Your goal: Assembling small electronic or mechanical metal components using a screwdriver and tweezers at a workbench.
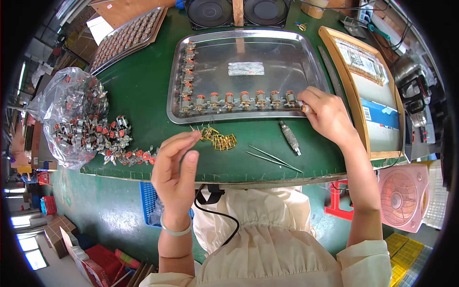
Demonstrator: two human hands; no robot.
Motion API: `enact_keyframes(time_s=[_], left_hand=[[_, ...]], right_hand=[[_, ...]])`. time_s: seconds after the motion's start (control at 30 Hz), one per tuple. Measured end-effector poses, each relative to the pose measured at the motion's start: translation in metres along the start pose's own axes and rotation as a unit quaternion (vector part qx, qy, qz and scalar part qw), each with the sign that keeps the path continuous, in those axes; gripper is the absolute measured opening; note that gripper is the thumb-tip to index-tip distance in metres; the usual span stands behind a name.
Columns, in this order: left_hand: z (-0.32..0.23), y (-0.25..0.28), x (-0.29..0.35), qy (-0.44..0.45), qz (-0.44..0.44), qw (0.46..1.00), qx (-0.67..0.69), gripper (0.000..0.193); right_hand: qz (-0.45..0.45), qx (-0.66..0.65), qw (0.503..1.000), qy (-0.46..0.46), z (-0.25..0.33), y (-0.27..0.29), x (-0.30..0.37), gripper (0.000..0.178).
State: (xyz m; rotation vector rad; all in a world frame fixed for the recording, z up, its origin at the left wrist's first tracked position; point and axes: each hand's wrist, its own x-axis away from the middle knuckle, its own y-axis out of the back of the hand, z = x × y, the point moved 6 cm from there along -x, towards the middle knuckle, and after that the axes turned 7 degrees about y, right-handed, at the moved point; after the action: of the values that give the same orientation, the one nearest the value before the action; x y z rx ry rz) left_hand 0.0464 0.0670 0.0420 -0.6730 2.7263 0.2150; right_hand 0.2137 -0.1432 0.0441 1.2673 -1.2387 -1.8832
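One small part (pixel 305 109) is pinched in the right grip (pixel 331 114), with the tray (pixel 287 52) just beneath. It is probably light, hard, and best held by its sides. The left grip (pixel 173 170) is parted, seemingly empty, beside yellow frames (pixel 224 142).

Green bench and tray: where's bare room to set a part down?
Bare: green bench between plastic bag and metal tray; tray floor around the central label. Crowded: tray's left and front edges, lined with small components; bench by the left hand, with brass frames.
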Motion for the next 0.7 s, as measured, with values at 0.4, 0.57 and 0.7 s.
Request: enact_keyframes(time_s=[0.4,0.57,0.7], left_hand=[[-0.009,-0.049,0.008,-0.038,0.100,0.988,-0.113,0.016],[-0.007,-0.067,0.007,-0.048,0.115,0.987,-0.102,0.018],[-0.003,-0.066,0.006,-0.010,0.093,0.993,-0.069,0.018]], right_hand=[[-0.125,-0.065,0.984,0.110,0.069,0.033,-0.003,0.029],[-0.140,-0.073,0.981,0.115,0.075,0.035,0.000,0.029],[-0.126,-0.081,0.983,0.107,0.074,0.037,0.000,0.030]])
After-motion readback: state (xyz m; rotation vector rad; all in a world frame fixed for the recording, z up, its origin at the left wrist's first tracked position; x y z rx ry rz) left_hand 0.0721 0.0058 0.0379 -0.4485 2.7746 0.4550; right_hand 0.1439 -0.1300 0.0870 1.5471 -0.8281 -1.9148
